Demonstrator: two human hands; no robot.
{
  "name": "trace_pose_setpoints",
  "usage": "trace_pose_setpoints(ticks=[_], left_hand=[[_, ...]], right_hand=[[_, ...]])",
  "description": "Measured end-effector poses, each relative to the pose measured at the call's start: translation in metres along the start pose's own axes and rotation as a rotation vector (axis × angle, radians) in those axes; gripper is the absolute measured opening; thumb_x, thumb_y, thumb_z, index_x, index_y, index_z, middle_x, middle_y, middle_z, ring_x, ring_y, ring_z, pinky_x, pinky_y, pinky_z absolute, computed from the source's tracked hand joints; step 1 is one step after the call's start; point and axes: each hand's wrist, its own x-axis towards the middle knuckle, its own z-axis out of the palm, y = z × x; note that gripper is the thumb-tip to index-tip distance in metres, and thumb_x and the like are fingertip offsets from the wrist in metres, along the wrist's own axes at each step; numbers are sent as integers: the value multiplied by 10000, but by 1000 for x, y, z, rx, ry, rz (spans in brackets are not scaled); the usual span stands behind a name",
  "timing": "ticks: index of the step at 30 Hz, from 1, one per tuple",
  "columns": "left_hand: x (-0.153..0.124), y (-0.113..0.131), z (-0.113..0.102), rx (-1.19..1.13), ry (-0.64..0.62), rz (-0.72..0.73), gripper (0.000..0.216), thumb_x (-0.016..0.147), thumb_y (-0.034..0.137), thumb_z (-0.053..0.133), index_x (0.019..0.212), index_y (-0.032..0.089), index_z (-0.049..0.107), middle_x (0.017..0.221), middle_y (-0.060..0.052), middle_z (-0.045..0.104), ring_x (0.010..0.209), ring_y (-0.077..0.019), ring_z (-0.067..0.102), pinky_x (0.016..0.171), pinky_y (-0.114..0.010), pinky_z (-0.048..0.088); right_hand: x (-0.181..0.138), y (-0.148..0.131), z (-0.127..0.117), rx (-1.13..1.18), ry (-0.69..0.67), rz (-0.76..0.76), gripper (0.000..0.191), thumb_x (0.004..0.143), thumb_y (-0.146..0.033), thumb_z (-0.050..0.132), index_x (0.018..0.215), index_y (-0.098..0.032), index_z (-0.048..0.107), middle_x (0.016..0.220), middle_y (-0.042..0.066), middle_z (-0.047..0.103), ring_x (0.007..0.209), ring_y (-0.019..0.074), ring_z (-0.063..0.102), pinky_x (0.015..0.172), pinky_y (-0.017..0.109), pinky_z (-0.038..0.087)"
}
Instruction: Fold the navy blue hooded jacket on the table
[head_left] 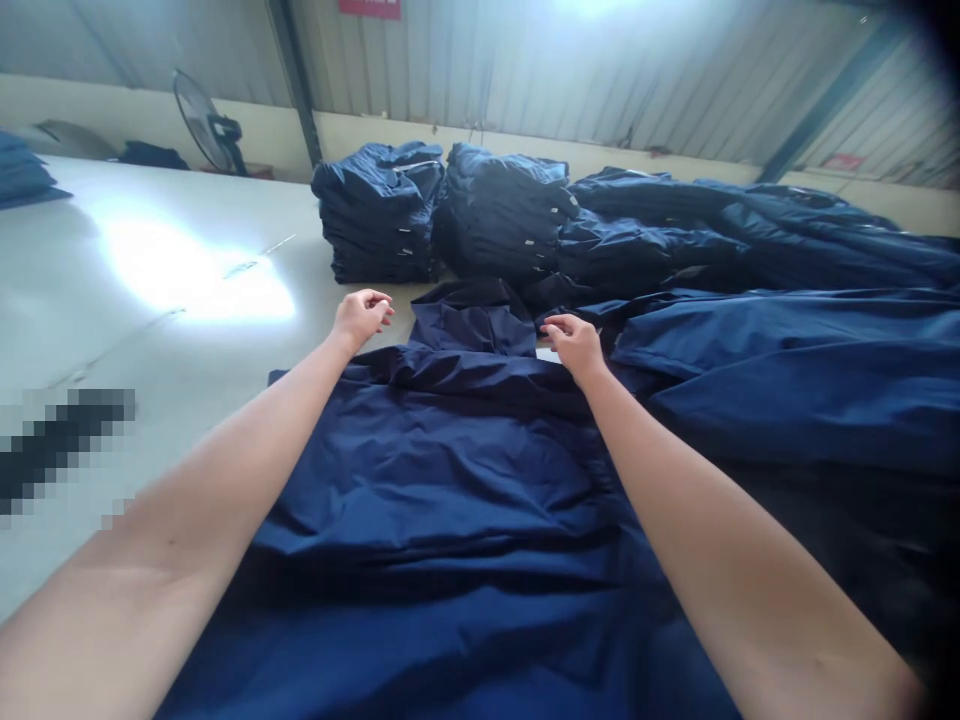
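Head view: jacket spread flat on table; left hand half-curled, empty, beside collar; right hand pinching shoulder cloth, probably to keep it flat; folded stacks behind

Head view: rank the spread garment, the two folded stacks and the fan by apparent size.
1. Spread garment, nearest the camera, so partly inflated.
2. Left stack and right stack look alike; no ranking.
3. Fan, smallest, though farthest away.

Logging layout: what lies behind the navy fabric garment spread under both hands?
Behind the spread navy garment: two stacks of folded navy garments and a loose navy heap. The grey table beneath them is covered.
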Motion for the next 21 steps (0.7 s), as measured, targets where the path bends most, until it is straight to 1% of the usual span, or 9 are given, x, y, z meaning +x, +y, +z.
trace_pose_setpoints(ticks=[2, 6, 9, 12, 14, 16, 17, 19, 21], left_hand=[[22, -4, 10, -32, -34, 63, 232, 878, 184, 565, 1026, 123, 733, 945, -115, 775, 746, -165, 726, 645, -261, 562], [53, -3, 36, -49, -80, 216, 211, 882, 197, 587, 964, 141, 773, 920, -96, 785, 843, -180, 745, 851, -321, 582], [66, -2, 60, 168, -153, 195, 182, 876, 212, 631, 940, 163, 794, 928, -92, 786, 884, -213, 745, 913, -351, 563], [71, -8, 81, 432, -214, 147, 183, 853, 262, 698, 975, 185, 810, 1003, -106, 783, 991, -273, 727, 951, -377, 538], [70, -16, 90, 512, -262, 162, 256, 829, 273, 726, 1062, 203, 805, 1065, -106, 775, 1041, -290, 711, 959, -375, 528], [69, -23, 95, 549, -299, 178, 338, 794, 250, 746, 1128, 219, 792, 1083, -104, 770, 1038, -292, 704, 943, -373, 530], [67, -26, 96, 563, -295, 178, 351, 779, 234, 749, 1128, 225, 793, 1076, -105, 770, 1032, -293, 702, 936, -377, 530], [64, -27, 95, 577, -240, 169, 301, 774, 223, 740, 1067, 232, 810, 1046, -107, 772, 1021, -295, 696, 927, -388, 527], [61, -24, 90, 558, -172, 169, 229, 797, 244, 721, 1001, 230, 822, 1006, -108, 774, 1005, -293, 693, 921, -390, 521]], right_hand=[[20, 1, 12, 37, -2, -4, 229, 831, -267, 595, 977, -187, 753, 926, 76, 783, 819, 231, 741, 839, 419, 597], [52, -1, 38, 78, 2, -27, 251, 849, -249, 559, 984, -176, 757, 939, 87, 787, 797, 220, 742, 808, 388, 603], [65, 2, 57, -20, -81, -7, 255, 851, -283, 613, 1027, -176, 764, 935, 96, 783, 826, 238, 740, 802, 395, 598], [66, 11, 74, -222, -172, 2, 306, 807, -312, 710, 1079, -184, 767, 940, 112, 778, 901, 275, 736, 870, 423, 579], [63, 18, 82, -321, -213, 7, 321, 782, -275, 726, 1089, -194, 766, 948, 117, 775, 930, 293, 732, 894, 436, 570], [58, 24, 87, -370, -226, 23, 275, 760, -211, 712, 1027, -199, 774, 931, 117, 768, 941, 308, 725, 899, 446, 563], [55, 26, 88, -379, -223, 33, 244, 751, -182, 699, 982, -199, 777, 922, 117, 763, 947, 312, 719, 904, 448, 557], [52, 26, 89, -388, -207, 48, 204, 748, -152, 673, 920, -194, 775, 931, 120, 750, 966, 311, 705, 918, 444, 543], [50, 22, 85, -390, -173, 34, 197, 762, -160, 652, 919, -188, 768, 982, 125, 732, 972, 295, 689, 927, 432, 533]])
